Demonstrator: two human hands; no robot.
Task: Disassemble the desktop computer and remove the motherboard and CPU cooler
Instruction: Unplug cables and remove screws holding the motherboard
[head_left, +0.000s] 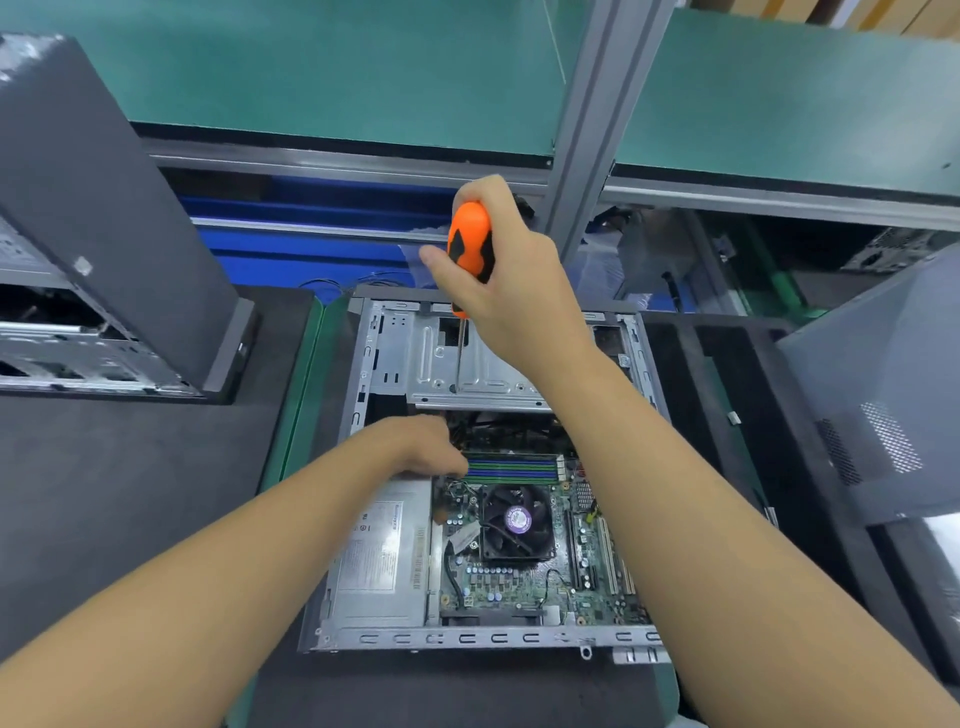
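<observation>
An open desktop case (363, 638) lies flat in front of me. Inside it sits the green motherboard (524, 584) with a black CPU cooler fan (517, 521) and memory slots (511, 467). My right hand (511, 270) grips an orange and black screwdriver (469, 244), held upright with its tip on the silver drive cage (415, 353). My left hand (415, 447) reaches into the case beside the memory slots, its fingers curled down out of sight. A grey power supply (379, 561) fills the case's left side.
Another opened computer case (93, 218) stands at the left. A grey side panel (878, 395) leans at the right. Dark foam mats (130, 493) cover the bench. A metal upright (597, 130) and blue bins (311, 244) are behind the case.
</observation>
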